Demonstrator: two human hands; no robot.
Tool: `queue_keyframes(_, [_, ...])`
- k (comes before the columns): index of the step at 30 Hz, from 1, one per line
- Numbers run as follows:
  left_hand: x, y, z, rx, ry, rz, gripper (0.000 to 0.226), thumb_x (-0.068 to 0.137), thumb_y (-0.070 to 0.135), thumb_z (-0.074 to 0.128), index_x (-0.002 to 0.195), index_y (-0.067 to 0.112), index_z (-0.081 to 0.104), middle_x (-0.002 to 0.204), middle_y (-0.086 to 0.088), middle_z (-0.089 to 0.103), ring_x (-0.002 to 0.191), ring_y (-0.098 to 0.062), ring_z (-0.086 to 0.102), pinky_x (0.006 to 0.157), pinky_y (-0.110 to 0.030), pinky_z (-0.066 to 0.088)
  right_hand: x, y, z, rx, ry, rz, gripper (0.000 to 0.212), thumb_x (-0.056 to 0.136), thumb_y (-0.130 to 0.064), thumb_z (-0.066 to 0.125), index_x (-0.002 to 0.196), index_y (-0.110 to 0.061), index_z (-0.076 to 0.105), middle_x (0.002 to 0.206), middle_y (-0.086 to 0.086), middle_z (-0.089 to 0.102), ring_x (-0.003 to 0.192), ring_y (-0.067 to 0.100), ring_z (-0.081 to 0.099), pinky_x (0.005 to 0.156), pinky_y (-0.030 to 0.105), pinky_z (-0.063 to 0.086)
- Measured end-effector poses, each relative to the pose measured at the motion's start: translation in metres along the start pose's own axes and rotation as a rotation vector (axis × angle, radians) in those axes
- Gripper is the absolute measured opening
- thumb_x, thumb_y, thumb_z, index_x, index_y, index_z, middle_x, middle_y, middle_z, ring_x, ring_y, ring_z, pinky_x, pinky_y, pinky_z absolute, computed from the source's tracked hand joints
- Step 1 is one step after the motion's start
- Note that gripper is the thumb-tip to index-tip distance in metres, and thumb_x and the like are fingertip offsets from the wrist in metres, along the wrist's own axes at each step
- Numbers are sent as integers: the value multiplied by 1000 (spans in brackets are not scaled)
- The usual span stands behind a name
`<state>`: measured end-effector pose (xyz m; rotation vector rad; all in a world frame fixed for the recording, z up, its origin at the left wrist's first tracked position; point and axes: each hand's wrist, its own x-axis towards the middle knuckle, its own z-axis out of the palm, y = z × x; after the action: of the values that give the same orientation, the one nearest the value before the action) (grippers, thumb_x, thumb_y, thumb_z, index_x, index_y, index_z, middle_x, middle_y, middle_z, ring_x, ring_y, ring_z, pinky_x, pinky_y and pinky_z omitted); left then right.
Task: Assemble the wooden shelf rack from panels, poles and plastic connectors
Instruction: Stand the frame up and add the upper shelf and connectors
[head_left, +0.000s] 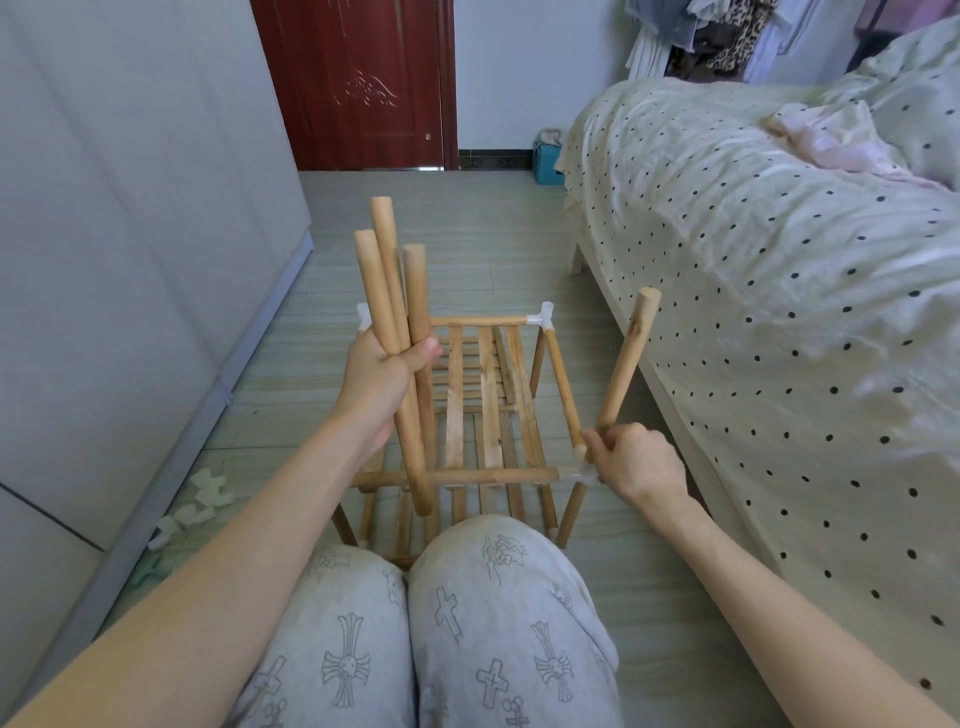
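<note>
A partly built wooden rack (480, 415) stands on the floor in front of my knees, its slatted top panel joined to the frame by white plastic connectors (544, 315). My left hand (382, 384) grips a bundle of three loose wooden poles (387, 291), held upright over the rack's left side. My right hand (636, 462) holds the lower end of a single pole (626, 364) that leans up to the right. Its bottom sits at the near right corner connector (576, 474).
Several loose white connectors (200, 501) lie on the floor by the grey wardrobe (130, 234) at left. A bed with a dotted cover (779, 270) runs along the right. A dark red door (358, 83) and a blue crate (548, 163) are at the back.
</note>
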<state>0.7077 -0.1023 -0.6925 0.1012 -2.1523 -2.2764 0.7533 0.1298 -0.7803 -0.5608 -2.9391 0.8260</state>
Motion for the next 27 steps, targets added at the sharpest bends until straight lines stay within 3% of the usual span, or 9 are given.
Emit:
queue_keyframes(3, [-2, 4, -3, -11, -14, 13, 30, 90, 6, 58, 120, 4, 55, 108, -13, 67, 99, -14, 64, 88, -29, 50, -5, -34, -4, 281, -213, -170, 28, 95, -33, 50, 98, -10, 66, 86, 4, 68, 77, 19, 66, 70, 35, 58])
queue_keyframes(5, [-4, 6, -5, -11, -33, 43, 28, 90, 5, 58, 118, 4, 56, 107, -14, 68, 99, -16, 65, 89, -28, 50, -7, -62, -7, 446, -405, -326, 31, 93, -29, 54, 122, -17, 58, 110, -6, 62, 97, 14, 62, 68, 24, 55])
queue_keyframes(7, [-8, 9, -9, 22, -60, 94, 22, 89, 4, 59, 110, 8, 59, 104, -13, 69, 99, -17, 66, 91, -31, 50, -7, -87, -4, 484, -510, -434, 42, 92, -27, 57, 133, -19, 50, 118, -12, 55, 105, 9, 57, 64, 14, 49])
queue_keyframes(9, [-10, 11, -15, 47, -84, 136, 20, 87, 3, 60, 105, 10, 59, 101, -10, 69, 96, -16, 67, 90, -30, 51, -7, -111, 1, 446, -530, -507, 37, 91, -26, 59, 126, -17, 56, 105, -11, 61, 95, 7, 58, 64, 13, 46])
queue_keyframes(13, [-11, 14, -41, 54, -78, 179, 24, 88, -1, 57, 112, 2, 55, 96, -11, 69, 84, -11, 69, 75, -19, 54, -8, -151, 16, 389, -550, -600, 5, 87, -23, 65, 88, -20, 60, 81, -1, 63, 77, 13, 59, 67, 19, 45])
queue_keyframes(15, [-13, 11, -59, 44, -34, 183, 22, 89, -2, 56, 110, 4, 56, 96, -10, 69, 85, -10, 69, 74, -19, 54, -9, -169, 27, 394, -578, -630, 14, 86, -20, 66, 77, -18, 56, 80, 6, 64, 76, 17, 62, 67, 22, 46])
queue_keyframes(20, [-19, -3, -96, 54, 254, 204, 20, 87, 3, 62, 90, 22, 58, 96, -6, 66, 99, -19, 64, 95, -38, 49, -9, -201, 57, 203, -515, -768, 9, 83, -14, 63, 80, -12, 54, 73, 2, 61, 70, 20, 65, 68, 29, 53])
queue_keyframes(24, [-18, -6, -114, -34, 493, 219, 20, 87, 8, 62, 84, 25, 53, 98, -13, 68, 98, -18, 65, 99, -44, 46, -2, -218, 76, 432, -474, -618, 6, 83, -6, 58, 87, -8, 54, 81, 12, 66, 68, 20, 69, 68, 30, 58])
queue_keyframes(27, [-16, -10, -118, -54, 574, 259, 22, 91, 5, 55, 84, 26, 50, 80, 4, 68, 92, -14, 65, 99, -44, 46, 2, -226, 87, 458, -456, -612, 15, 84, -8, 58, 79, -20, 51, 82, 13, 71, 66, 15, 69, 68, 25, 57])
